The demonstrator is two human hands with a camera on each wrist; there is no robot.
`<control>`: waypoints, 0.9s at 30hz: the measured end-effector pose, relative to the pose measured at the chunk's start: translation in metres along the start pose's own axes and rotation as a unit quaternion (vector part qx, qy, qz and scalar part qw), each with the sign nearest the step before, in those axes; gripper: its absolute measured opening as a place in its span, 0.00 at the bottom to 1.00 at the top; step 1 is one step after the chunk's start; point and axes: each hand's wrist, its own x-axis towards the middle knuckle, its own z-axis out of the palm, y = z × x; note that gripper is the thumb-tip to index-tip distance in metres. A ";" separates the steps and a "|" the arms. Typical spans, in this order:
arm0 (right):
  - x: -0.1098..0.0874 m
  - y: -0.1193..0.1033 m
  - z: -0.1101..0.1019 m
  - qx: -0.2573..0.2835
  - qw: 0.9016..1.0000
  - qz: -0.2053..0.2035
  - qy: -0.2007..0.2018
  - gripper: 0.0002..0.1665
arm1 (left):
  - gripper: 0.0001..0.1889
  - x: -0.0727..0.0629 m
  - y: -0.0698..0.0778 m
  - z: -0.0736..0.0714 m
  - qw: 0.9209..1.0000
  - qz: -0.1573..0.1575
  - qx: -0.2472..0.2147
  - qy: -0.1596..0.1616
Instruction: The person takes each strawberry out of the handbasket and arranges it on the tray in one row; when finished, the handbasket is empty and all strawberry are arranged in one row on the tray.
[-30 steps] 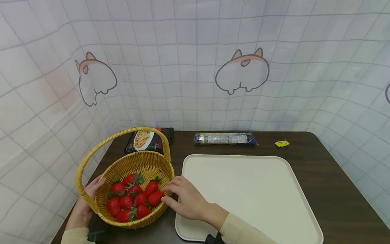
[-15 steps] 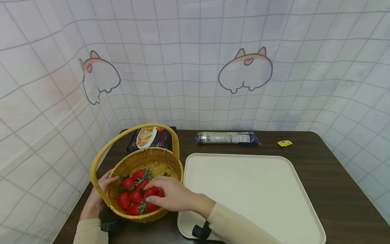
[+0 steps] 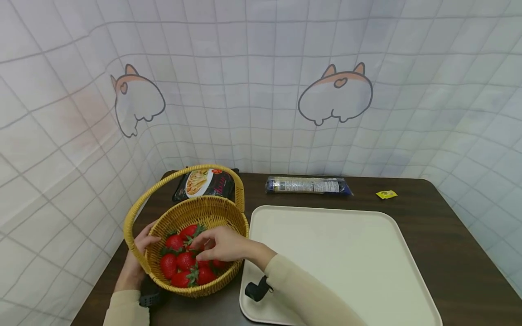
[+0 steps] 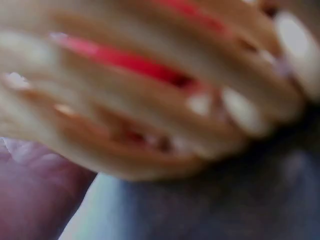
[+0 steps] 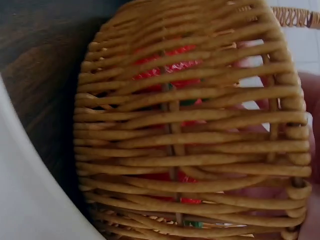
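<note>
A yellow wicker basket (image 3: 195, 293) with a tall arched handle holds several red strawberries (image 3: 168, 266) with green leaves. My left hand (image 3: 140, 246) grips its left rim, a digit over the inside and the rest of the hand outside. My right hand (image 3: 224, 244) reaches over the right rim, fingers bent above the strawberries and the thumb apart from them. It covers part of the fruit. In the right wrist view the basket's woven wall (image 5: 200, 150) fills the picture, with red fruit showing through the gaps. The left wrist view is a blurred close look at the weave (image 4: 150, 100).
A large cream tray (image 3: 326, 253) lies right of the basket, under my right forearm. Behind stand a black food packet (image 3: 212, 183), a long clear-wrapped package (image 3: 307, 185) and a small yellow sachet (image 3: 386, 194). A white grid-patterned curtain (image 3: 253, 90) surrounds the dark table (image 3: 440, 226).
My right hand has moved from the basket's right edge inward over the strawberries, then lifted slightly. The basket and my left hand have shifted a little right, closer to the tray.
</note>
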 end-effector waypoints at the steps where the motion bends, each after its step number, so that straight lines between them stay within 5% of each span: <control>1: 0.000 0.000 0.000 0.002 1.000 0.003 -0.010 0.20 | 0.21 0.000 0.001 0.002 1.000 -0.001 0.001 0.009; 8: 0.005 0.000 -0.002 -0.002 0.998 0.000 -0.064 0.21 | 0.21 0.002 0.007 0.011 0.999 -0.002 0.003 0.045; 20: 0.010 0.000 0.007 -0.019 0.990 -0.013 -0.143 0.20 | 0.21 -0.001 0.006 0.007 0.997 -0.043 0.031 0.053; 27: 0.008 0.002 0.008 0.098 0.979 0.016 -0.177 0.19 | 0.19 -0.003 0.003 0.005 0.998 -0.043 0.019 0.045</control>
